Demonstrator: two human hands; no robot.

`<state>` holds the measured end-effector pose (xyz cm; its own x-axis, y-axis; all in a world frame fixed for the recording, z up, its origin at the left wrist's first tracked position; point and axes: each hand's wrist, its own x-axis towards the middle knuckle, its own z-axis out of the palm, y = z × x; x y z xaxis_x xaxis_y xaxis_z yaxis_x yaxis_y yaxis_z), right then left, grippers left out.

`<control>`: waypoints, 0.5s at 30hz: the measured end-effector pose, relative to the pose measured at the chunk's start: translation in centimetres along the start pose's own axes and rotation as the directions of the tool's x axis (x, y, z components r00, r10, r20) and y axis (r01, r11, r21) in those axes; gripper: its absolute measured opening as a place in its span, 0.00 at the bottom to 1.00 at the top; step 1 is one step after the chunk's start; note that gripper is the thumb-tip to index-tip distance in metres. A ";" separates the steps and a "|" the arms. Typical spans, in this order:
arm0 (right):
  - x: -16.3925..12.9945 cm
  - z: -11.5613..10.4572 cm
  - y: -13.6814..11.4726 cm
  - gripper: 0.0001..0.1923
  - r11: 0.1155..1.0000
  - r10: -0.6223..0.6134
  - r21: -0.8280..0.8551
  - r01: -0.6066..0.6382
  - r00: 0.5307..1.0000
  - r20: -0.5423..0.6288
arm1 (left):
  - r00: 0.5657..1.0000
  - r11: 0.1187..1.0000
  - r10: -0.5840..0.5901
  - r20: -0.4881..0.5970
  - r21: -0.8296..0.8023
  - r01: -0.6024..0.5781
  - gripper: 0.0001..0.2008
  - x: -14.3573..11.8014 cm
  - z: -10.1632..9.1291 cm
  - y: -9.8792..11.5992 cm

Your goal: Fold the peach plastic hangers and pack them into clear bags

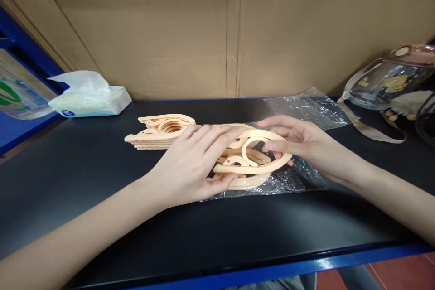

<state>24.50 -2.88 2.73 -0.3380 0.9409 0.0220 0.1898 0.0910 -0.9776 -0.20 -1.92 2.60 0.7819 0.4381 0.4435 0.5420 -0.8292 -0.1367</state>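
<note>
Several folded, peach-coloured plastic clothes hangers (253, 168) lie over a clear plastic bag (285, 186) in the middle of the table. My right hand (295, 140) pinches the rounded end of the top hanger between thumb and fingers, beside its curved hook. Across the left part of these hangers lies my left hand (197, 158), its fingers over the far side and its thumb on the near side, gripping them. Part of the hangers is hidden under that hand. A neat stack of similar folded hangers (152, 138) stands just left of it.
At the back left stands a tissue pack (98, 99). Another clear plastic bag (309, 106) lies at the back right, near a transparent bottle (384, 84) with a strap (370, 131). A cardboard wall (170, 31) closes off the rear. Blue trim edges the black table (152, 244).
</note>
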 end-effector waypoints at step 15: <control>-0.2 0.2 0.1 0.16 0.996 -0.086 -0.021 0.086 0.996 0.028 | 0.999 0.994 0.014 -0.029 -0.105 -0.017 0.35 -0.1 -0.4 0.2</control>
<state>24.43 -3.13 2.59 -0.3790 0.9200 0.0998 0.1788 0.1787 -0.9675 -0.37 -2.27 2.89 0.7800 0.4160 0.4674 0.4935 -0.8683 -0.0509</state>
